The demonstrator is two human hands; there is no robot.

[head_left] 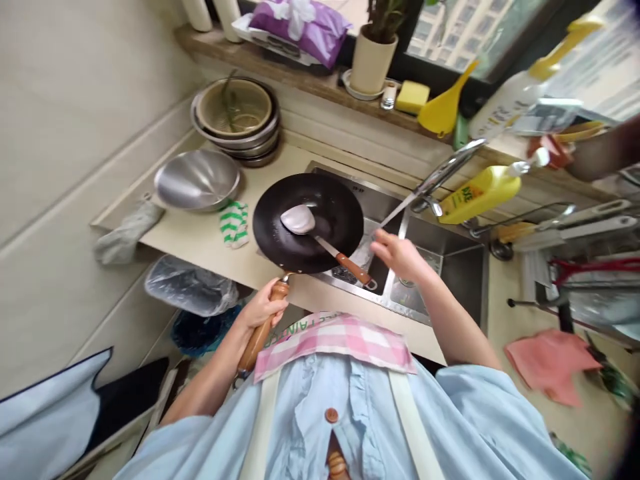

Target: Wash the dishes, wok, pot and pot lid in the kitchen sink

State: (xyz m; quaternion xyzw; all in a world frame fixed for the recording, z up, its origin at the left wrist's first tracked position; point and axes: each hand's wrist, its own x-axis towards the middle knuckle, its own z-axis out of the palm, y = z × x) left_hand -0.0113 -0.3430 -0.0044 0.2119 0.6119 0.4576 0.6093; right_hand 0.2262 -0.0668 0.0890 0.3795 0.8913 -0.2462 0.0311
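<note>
My left hand (265, 307) is wrapped round the wooden handle (257, 341) of a black wok (330, 207). The wok is over the counter's edge and the left part of the sink (415, 305). A spatula (327, 247) with a metal blade and brown wooden grip lies in it, its grip end past the wok's rim. Water runs from the faucet (453, 163) down beside the wok's right side. My right hand (397, 255) is by this stream, fingers bent; whether they hold anything is too small to tell.
A metal bowl (197, 180), stacked basins (235, 110) and a green-striped cloth (233, 225) are on the left counter. A yellow soap bottle (480, 193) stands behind the sink. A lined bin (190, 287) is below left. A pink cloth (553, 363) lies on the right.
</note>
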